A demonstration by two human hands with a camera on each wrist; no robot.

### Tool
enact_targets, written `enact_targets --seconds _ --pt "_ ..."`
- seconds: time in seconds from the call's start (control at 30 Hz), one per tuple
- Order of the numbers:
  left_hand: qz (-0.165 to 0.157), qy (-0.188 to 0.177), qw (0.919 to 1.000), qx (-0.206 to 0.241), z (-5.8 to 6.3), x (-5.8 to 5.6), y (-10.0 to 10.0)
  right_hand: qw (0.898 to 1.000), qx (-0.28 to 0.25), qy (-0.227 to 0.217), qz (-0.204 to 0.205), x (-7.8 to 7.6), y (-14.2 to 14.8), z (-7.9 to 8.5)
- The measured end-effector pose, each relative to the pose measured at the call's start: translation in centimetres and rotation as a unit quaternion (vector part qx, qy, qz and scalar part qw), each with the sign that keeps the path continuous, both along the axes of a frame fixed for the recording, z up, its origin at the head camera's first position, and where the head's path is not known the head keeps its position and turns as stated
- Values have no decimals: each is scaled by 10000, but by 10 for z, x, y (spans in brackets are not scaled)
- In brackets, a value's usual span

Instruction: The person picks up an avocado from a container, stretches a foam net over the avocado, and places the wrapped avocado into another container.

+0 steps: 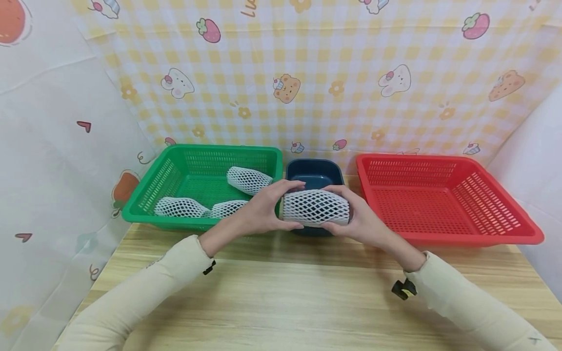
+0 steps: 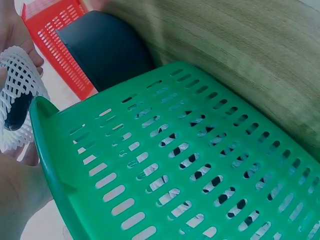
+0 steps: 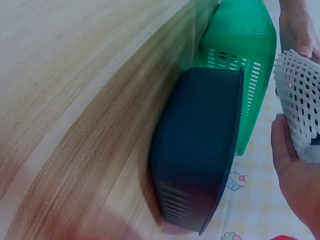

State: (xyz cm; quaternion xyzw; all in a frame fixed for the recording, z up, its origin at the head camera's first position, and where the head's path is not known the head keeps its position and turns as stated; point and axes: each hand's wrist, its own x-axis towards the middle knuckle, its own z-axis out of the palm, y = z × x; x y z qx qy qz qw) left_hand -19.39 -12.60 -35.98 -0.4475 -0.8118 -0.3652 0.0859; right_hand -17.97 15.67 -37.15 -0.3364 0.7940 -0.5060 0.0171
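Note:
A white foam net sleeve (image 1: 316, 207) with something dark inside is held level above the dark blue bin (image 1: 313, 168). My left hand (image 1: 262, 210) grips its left end, thumb on the near side and fingers on the far side. The right hand (image 1: 363, 222) holds the other end in a similar way. Through an opening in the sleeve (image 2: 19, 85), the left wrist view shows a smooth dark surface; what it is I cannot tell. In the right wrist view the right hand (image 3: 302, 185) supports the sleeve (image 3: 302, 100).
At left stands a green basket (image 1: 158, 170) with three more netted pieces, one of them a netted piece (image 1: 180, 207) near its front wall. A red basket (image 1: 483, 239) stands at right. All stand on a wooden table (image 1: 281, 302) before a patterned cloth (image 1: 333, 58).

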Motion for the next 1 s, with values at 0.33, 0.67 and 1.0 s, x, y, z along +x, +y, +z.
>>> enact_targets --seconds 0.33,0.67,1.0 --pt "-97 108 9998 -122 4 1 8 9998 17 181 104 -1 -3 0" --pt "401 672 9934 -833 12 5 18 9994 -2 313 167 -2 -10 -1" --pt "926 1768 9647 -1718 17 14 30 9986 199 438 -223 3 -20 -1"
